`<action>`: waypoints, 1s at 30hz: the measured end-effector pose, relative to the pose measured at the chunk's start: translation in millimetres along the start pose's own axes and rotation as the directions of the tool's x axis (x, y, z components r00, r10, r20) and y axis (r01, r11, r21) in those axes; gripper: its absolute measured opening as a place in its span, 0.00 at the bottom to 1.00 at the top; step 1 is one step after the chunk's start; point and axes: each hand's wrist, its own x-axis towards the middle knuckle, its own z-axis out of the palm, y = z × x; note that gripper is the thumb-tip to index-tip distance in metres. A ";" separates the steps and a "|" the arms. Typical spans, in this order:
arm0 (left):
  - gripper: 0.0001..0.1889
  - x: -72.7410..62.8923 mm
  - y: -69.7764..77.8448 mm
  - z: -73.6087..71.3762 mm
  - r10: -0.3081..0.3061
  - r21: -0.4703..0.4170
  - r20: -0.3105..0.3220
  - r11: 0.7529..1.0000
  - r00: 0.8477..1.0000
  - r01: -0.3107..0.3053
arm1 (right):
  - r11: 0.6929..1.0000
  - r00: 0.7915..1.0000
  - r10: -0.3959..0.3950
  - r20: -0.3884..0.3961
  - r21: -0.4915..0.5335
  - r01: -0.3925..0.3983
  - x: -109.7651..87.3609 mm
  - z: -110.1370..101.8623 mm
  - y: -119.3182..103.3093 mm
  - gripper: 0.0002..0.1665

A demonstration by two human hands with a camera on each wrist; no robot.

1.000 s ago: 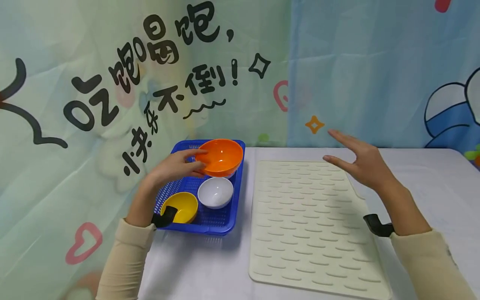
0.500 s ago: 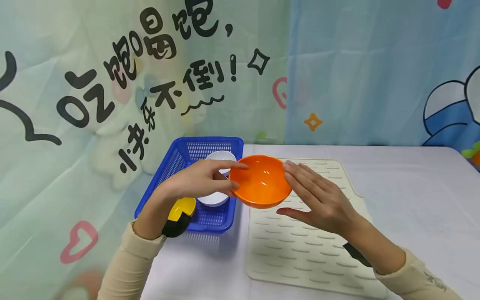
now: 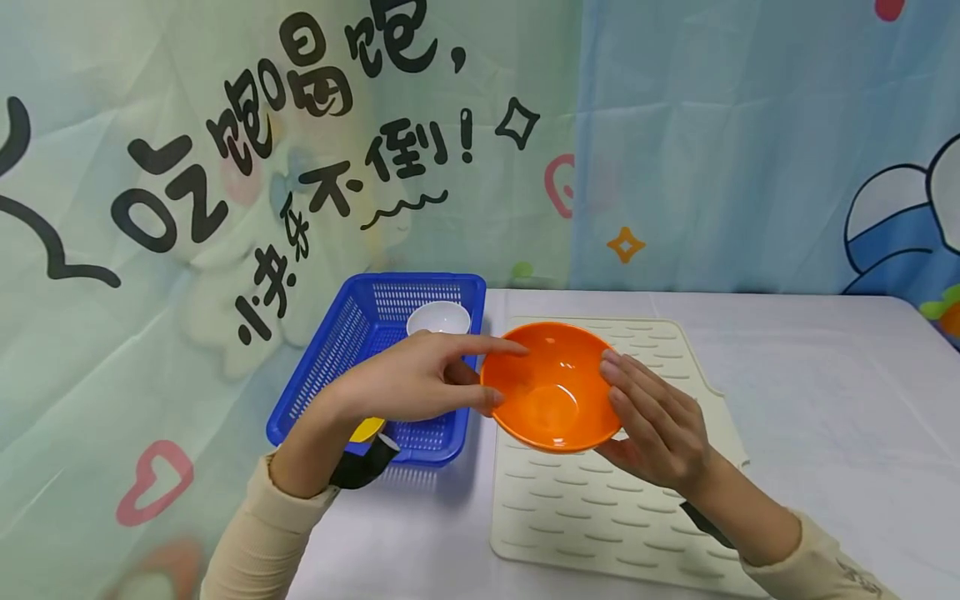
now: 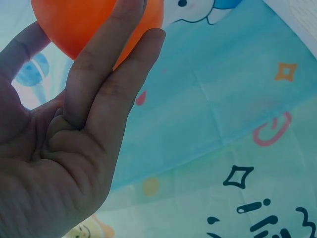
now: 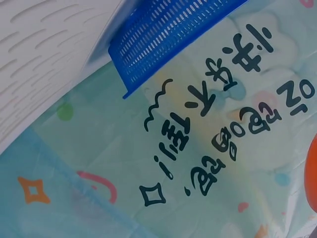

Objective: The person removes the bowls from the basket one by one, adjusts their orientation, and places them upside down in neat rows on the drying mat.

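Observation:
An orange bowl (image 3: 555, 392) is held in the air over the left part of the cream ridged mat (image 3: 570, 517), its inside tilted towards me. My left hand (image 3: 420, 379) pinches its left rim, index finger and thumb at the edge. On the opposite side, my right hand (image 3: 663, 421) grips the rim, fingers over the inner wall and thumb underneath, partly hidden. The left wrist view has the bowl's orange underside (image 4: 59, 25) behind the fingers (image 4: 133, 69). Only a sliver of the orange bowl (image 5: 311, 178) enters the right wrist view.
A blue perforated basket (image 3: 318, 367) stands left of the mat. Inside it are a white bowl (image 3: 438, 317) and a yellow bowl (image 3: 367, 430), mostly covered by my left arm. A printed curtain (image 3: 712, 150) hangs behind the white table (image 3: 840, 400).
The orange bowl has left the basket, carried rightwards by my left hand to above the mat. My right hand has come in from the right and taken its other side.

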 end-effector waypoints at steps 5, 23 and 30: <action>0.25 -0.4 1.3 0.8 0.007 0.014 0.000 1.000 1.000 -0.007 | 1.000 1.000 -0.024 -0.009 -0.005 0.024 6.1 -0.2 0.7 0.19; 0.41 8.4 -16.0 26.1 0.328 0.297 -0.170 0.916 0.929 -0.269 | 0.984 0.984 0.176 -0.023 -0.008 -0.176 14.6 -10.2 19.2 0.28; 0.59 16.9 -19.0 35.7 0.471 0.612 -0.282 0.759 0.836 -0.221 | 0.891 0.891 0.452 0.049 -0.072 -0.448 15.2 -24.3 23.8 0.37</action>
